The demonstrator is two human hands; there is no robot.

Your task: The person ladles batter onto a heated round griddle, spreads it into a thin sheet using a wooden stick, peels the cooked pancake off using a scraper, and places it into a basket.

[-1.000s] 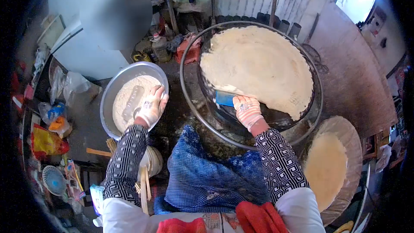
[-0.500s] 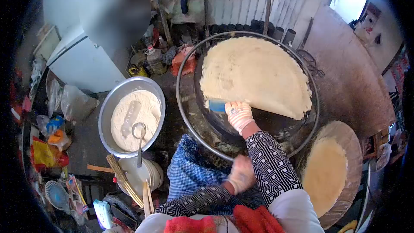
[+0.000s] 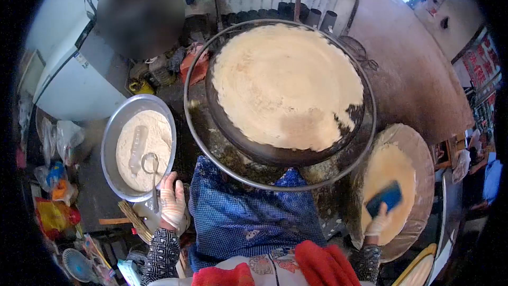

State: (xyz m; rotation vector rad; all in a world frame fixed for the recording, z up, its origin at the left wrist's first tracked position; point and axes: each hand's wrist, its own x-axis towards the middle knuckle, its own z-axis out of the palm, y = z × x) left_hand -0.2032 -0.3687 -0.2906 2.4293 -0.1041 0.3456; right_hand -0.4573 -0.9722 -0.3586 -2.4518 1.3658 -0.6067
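Note:
My left hand, in a pale glove, is beside the lower right rim of a metal bowl with its fingers apart. Pale flour, a clear bottle-like object and a ladle lie in that bowl. At the right, my right hand grips a blue scraper over a lined basin of tan batter. A thin layer of batter covers most of the round griddle, with a dark gap at its right edge.
A metal ring surrounds the griddle. Bundled straw and a bucket stand below the bowl. A large board leans at the right. Bags and a white cabinet are at the left.
My right hand has moved with the blue scraper from the griddle to the batter basin. My left hand left the bowl, crossed toward the middle, and is back beside it. Batter now covers more of the griddle.

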